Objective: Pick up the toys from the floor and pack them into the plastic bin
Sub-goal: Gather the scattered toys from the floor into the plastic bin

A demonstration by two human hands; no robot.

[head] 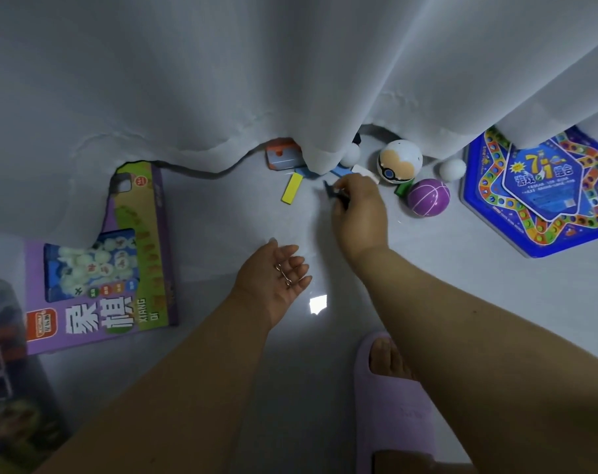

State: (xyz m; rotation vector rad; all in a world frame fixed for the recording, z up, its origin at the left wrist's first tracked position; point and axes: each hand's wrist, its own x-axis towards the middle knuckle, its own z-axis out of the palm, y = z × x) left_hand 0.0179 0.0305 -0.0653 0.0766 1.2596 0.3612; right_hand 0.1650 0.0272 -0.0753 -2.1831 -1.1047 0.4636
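Observation:
My left hand point(273, 280) lies palm up over the floor with a small metal ring puzzle point(284, 273) resting on its straight fingers. My right hand point(357, 208) reaches forward and pinches a small dark toy piece point(331, 190). Around it lie a yellow block point(291, 188), a blue block point(340, 171), a white piece point(362, 170), a white and tan ball point(399, 161), a purple ball point(428, 198), a green block point(402, 189) and two small white balls point(452, 170). A plastic bin point(8, 371) shows blurred at the lower left edge.
A white curtain point(290, 80) hangs to the floor and covers part of an orange and grey toy point(282, 155). A purple chess game box point(119, 261) lies at left, a blue hexagonal game box point(544, 193) at right. My foot in a pink slipper point(390, 401) stands at bottom.

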